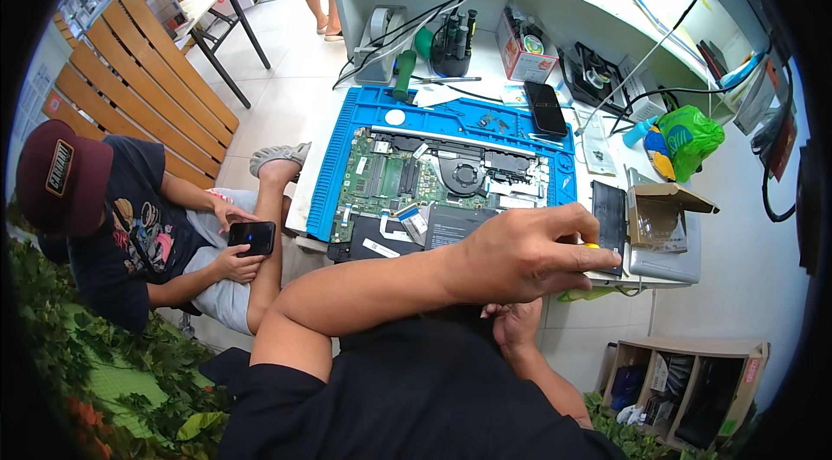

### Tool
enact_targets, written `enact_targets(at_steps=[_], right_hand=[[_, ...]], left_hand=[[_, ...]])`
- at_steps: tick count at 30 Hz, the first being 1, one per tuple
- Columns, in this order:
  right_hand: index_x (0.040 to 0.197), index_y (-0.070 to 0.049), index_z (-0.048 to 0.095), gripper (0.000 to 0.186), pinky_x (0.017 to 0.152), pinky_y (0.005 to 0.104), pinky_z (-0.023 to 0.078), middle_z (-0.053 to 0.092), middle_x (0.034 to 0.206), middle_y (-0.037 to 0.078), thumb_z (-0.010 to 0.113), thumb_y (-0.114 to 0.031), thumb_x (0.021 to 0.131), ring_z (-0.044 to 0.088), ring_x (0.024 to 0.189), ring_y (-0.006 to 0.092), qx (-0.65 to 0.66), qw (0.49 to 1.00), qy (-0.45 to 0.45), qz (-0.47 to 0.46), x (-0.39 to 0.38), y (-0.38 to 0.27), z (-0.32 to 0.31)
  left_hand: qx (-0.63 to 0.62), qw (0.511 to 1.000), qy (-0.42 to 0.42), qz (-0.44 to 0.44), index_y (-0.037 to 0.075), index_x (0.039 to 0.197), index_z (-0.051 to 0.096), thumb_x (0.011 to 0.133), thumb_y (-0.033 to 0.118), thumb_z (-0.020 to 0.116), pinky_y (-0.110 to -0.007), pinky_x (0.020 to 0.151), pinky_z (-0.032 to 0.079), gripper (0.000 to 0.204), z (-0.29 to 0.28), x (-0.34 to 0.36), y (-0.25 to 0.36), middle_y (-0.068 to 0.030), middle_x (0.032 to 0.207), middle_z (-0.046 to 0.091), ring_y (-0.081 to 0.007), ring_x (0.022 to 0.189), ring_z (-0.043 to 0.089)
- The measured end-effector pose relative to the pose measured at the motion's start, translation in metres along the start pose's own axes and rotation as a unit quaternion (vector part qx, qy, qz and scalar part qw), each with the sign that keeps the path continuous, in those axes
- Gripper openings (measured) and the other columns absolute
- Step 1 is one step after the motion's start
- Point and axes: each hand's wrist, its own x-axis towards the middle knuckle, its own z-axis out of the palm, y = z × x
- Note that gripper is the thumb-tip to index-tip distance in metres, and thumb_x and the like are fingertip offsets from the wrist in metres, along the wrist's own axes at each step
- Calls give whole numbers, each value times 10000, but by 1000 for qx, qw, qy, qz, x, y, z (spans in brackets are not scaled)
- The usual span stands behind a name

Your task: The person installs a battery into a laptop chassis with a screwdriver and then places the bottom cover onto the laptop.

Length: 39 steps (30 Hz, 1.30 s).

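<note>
My left hand reaches across to the right over the laptop's front edge, its fingers pinched around a small yellow object whose kind is mostly hidden. Those fingers are close to a long dark panel at the mat's right side. Lower down, my right hand is held near my body below the left wrist, fingers curled; whether anything is in it is hidden. An opened laptop, with green circuit board, black fan and black battery exposed, lies on a blue repair mat.
A phone and small screws rest on the mat's far part. Behind stand a green-handled tool, a tool holder and a red-white box. An open cardboard box sits right. A seated person holds a phone at left.
</note>
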Motion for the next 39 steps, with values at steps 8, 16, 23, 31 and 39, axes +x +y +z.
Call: enact_targets(at_steps=[8,16,23,31,39], right_hand=[[1097,-19,661,160,502,395,564,664,761,97,676,-174,1061,665,605,231,-10,1000,20,8,0,-1,1],[1164,-34,651,171,505,392,562,644,730,79,655,-178,1070,647,581,224,-16,1000,22,-5,-1,0,3],[1081,19,681,226,518,386,602,716,898,136,655,-206,1084,705,635,238,-10,999,-11,-39,1,2,1],[894,12,697,291,513,361,579,651,674,100,668,-199,1092,657,565,201,-12,1000,9,-21,-2,-7,12],[887,5,703,270,498,336,569,663,692,96,699,-191,1073,664,571,188,20,999,24,15,-3,-8,16]], left_hand=[[22,999,31,-25,123,1367,752,834,70,877,-355,755,643,551,-5,-3,3,-101,1153,730,-263,908,753],[16,999,46,-16,122,1381,747,828,66,873,-352,798,635,570,-4,-1,1,-111,1134,705,-266,895,719],[-5,999,23,-31,143,1402,731,839,70,869,-385,799,638,584,-7,-8,5,-98,1170,710,-283,931,747],[-3,999,20,-26,128,1428,738,834,36,881,-388,783,628,618,-9,-11,2,-95,1159,715,-285,935,742],[-11,999,45,-20,78,1419,735,807,23,909,-387,820,644,639,-7,-17,4,-140,1188,752,-286,953,767]])
